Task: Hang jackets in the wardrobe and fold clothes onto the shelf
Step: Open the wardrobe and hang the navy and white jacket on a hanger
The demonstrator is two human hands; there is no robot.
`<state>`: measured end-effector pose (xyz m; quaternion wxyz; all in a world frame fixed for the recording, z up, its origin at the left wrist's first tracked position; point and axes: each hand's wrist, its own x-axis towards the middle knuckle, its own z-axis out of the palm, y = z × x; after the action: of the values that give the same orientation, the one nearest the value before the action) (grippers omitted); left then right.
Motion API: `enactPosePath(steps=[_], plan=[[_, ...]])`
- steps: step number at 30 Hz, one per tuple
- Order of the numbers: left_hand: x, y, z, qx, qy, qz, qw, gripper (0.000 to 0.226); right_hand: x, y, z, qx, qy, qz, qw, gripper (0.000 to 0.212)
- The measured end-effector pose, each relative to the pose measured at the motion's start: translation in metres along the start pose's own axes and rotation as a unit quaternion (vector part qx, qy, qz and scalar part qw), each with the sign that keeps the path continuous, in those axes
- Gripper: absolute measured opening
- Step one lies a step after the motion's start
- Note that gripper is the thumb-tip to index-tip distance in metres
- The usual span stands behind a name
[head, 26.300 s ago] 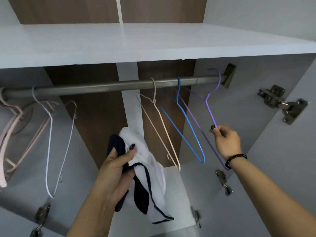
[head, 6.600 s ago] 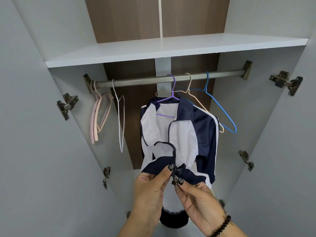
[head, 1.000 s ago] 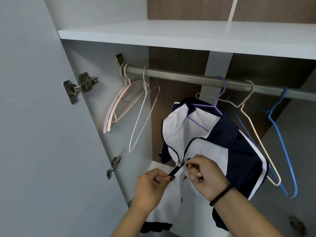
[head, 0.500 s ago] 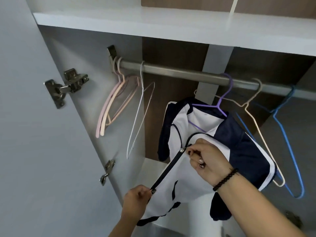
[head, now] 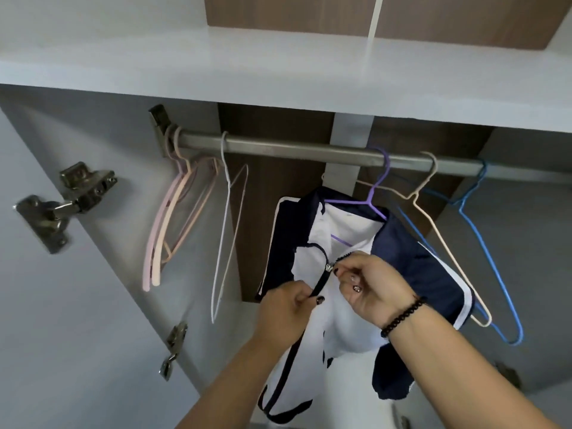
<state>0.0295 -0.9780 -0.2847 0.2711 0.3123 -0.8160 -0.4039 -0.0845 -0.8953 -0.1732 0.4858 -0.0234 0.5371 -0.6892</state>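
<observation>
A grey rail [head: 309,151] runs under the white shelf [head: 247,75]. Pink hangers [head: 173,230] hang at nine o'clock, the jacket's purple hanger [head: 376,193] centrally, beige [head: 433,212] and blue [head: 476,230] towards three.

White shelf board [head: 278,69] runs across the top of the frame; brown wood-grain back panel [head: 278,20] above & below it, split by a white vertical strip [head: 351,140]. Grey metal rail [head: 278,149] under the shelf, bracket at its left end. Grey side wall w/ metal hinge [head: 66,199] at mid left, smaller one [head: 173,348] lower left. Soft, even light.
</observation>
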Motion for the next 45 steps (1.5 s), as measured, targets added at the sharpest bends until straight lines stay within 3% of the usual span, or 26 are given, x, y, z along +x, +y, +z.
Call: enactPosePath(steps=[5, 8, 12, 15, 17, 19, 21, 23, 26, 30, 37, 40, 42, 45], plan=[[0.007, -0.037, 0.007, 0.037, -0.057, -0.081, 0.994, 0.028, 0.015, 0.003, -0.005, -0.07, 0.023, 0.001, 0.997, 0.028], [0.016, -0.043, 0.008, 0.027, -0.098, -0.095, 0.99, 0.02, 0.021, 0.02, -0.017, -0.146, 0.025, 0.003, 0.989, 0.031], [0.033, -0.04, 0.004, -0.007, -0.081, -0.098, 0.992, 0.034, 0.019, 0.009, -0.036, -0.22, 0.02, 0.022, 0.975, 0.026], [0.053, -0.02, -0.005, -0.059, -0.063, -0.095, 0.992, 0.028, 0.014, -0.027, -0.044, -0.215, 0.037, -0.079, 0.973, 0.029], [0.069, 0.002, -0.01, -0.115, -0.061, -0.084, 0.988, 0.026, 0.017, -0.053, -0.047, -0.296, 0.141, -0.238, 0.914, 0.023], [0.084, 0.027, -0.012, -0.158, -0.072, -0.066, 0.983, 0.024, 0.026, -0.071, -0.048, -0.429, 0.218, -0.344, 0.806, 0.016], [0.097, 0.048, -0.011, -0.173, -0.08, -0.05, 0.981, 0.022, 0.041, -0.074, -0.047, -0.531, 0.201, -0.346, 0.747, 0.029], [0.105, 0.061, -0.01, -0.181, -0.087, -0.049, 0.978, 0.02, 0.058, -0.064, -0.046, -0.602, 0.169, -0.282, 0.728, 0.037], [0.107, 0.069, -0.009, -0.187, -0.102, -0.06, 0.975, 0.017, 0.075, -0.05, -0.05, -0.649, 0.183, -0.241, 0.699, 0.03], [0.097, 0.062, -0.015, -0.199, -0.116, -0.086, 0.969, 0.013, 0.079, -0.032, -0.05, -0.659, 0.175, -0.246, 0.69, 0.029], [0.079, 0.06, -0.027, -0.248, -0.06, -0.173, 0.951, 0.012, 0.067, -0.002, -0.021, -0.529, 0.136, -0.323, 0.773, 0.017], [0.058, 0.056, -0.022, -0.268, -0.04, -0.206, 0.94, 0.012, 0.058, 0.007, -0.019, -0.501, 0.139, -0.327, 0.789, 0.026], [0.043, 0.054, -0.014, -0.265, -0.037, -0.224, 0.937, 0.012, 0.052, 0.008, -0.021, -0.533, 0.16, -0.323, 0.766, 0.034], [0.022, 0.052, -0.005, -0.249, -0.034, -0.236, 0.939, 0.014, 0.04, 0.005, -0.024, -0.616, 0.201, -0.318, 0.692, 0.039]])
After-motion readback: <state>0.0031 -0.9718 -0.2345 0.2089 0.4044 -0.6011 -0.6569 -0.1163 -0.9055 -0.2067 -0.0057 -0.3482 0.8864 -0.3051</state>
